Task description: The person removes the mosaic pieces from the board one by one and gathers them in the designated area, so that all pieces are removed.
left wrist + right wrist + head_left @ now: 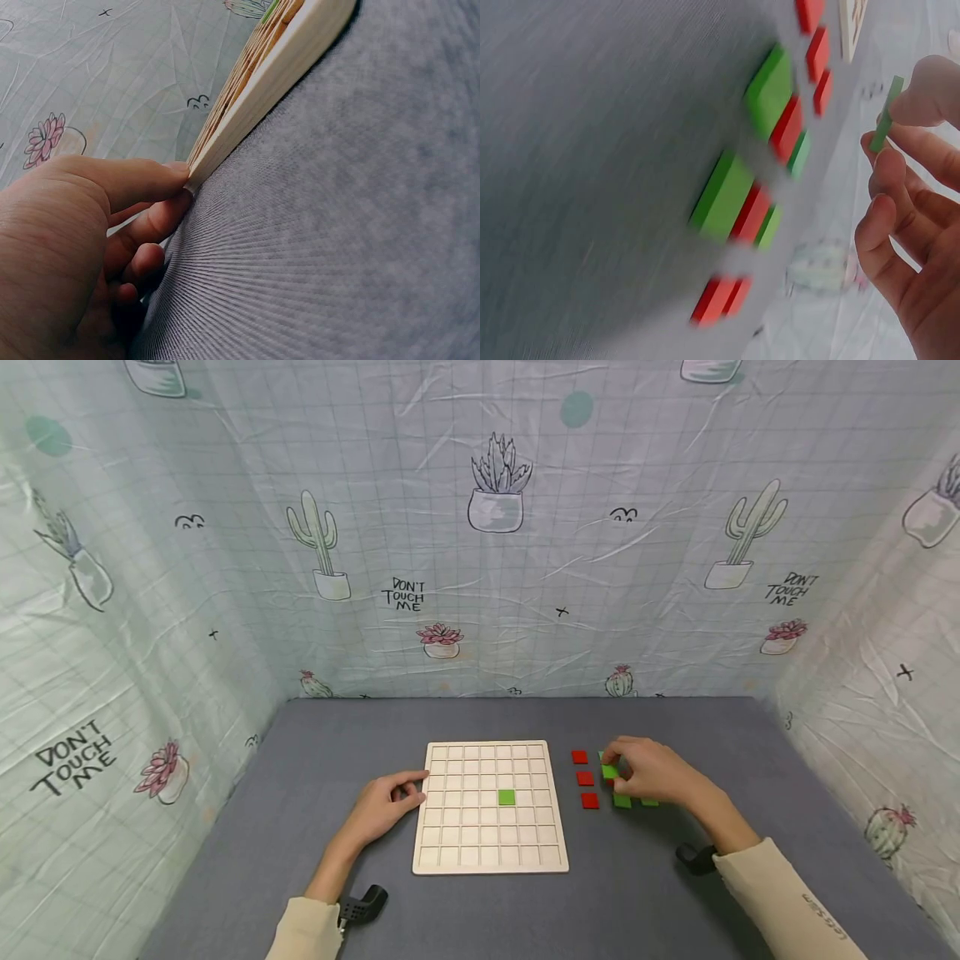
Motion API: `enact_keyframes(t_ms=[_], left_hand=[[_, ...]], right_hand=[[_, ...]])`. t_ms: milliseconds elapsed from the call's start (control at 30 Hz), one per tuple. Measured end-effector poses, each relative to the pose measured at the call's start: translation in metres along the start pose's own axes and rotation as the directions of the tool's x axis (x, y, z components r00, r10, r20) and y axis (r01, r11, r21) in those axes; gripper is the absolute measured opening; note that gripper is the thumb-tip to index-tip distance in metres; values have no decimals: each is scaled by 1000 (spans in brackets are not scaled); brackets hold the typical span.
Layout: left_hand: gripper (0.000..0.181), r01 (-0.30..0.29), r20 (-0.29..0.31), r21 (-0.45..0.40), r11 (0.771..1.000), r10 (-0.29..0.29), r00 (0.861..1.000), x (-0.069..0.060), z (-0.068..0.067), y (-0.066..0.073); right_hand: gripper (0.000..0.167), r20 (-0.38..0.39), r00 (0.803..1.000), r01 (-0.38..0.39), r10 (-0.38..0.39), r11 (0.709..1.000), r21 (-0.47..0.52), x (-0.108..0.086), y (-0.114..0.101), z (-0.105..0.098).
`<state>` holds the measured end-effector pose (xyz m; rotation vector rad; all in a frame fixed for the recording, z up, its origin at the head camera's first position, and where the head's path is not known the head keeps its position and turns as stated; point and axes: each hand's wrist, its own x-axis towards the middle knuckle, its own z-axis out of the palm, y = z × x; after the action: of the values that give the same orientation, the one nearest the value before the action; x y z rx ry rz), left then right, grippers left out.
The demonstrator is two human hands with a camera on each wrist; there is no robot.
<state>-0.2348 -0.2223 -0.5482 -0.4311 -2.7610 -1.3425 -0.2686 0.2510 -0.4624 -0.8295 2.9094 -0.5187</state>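
My left hand (pixel 382 808) is at the left side of a pale wooden grid board (pixel 455 857), thumb and index fingertips touching its edge. In the left wrist view, those fingertips meet the side of the board (pixel 281 79). One green square tile (pixel 506 797) sits in a cell right of the board's middle. Over the loose tiles on the right, my right hand (pixel 654 770) pinches a thin green square tile (pixel 887 112) between thumb and fingers, raised above the table. Below that hand are more green tiles (pixel 622 801) and red ones, partly hidden by it.
Three red tiles (pixel 585 778) lie in a column between the board and my right hand. The grey table (pixel 480 918) meets a patterned cloth (pixel 525 568) at the back and sides. Green and red tiles (pixel 721 196) lie in rows in the right wrist view.
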Motion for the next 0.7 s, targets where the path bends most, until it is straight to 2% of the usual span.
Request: enact_keyframes(t_ms=[300, 500, 700], left_hand=[[37, -4, -3, -1, 1000, 4, 1000, 0, 0, -3], [36, -24, -11, 0, 1000, 24, 1000, 0, -1, -2], [37, -32, -6, 0, 999, 32, 999, 2, 1, -4]], right_hand=[[27, -14, 998, -55, 54, 997, -56, -32, 30, -15], [26, -10, 998, -67, 67, 995, -77, -46, 49, -10], [26, -6, 997, -74, 73, 994, -77, -55, 57, -4]])
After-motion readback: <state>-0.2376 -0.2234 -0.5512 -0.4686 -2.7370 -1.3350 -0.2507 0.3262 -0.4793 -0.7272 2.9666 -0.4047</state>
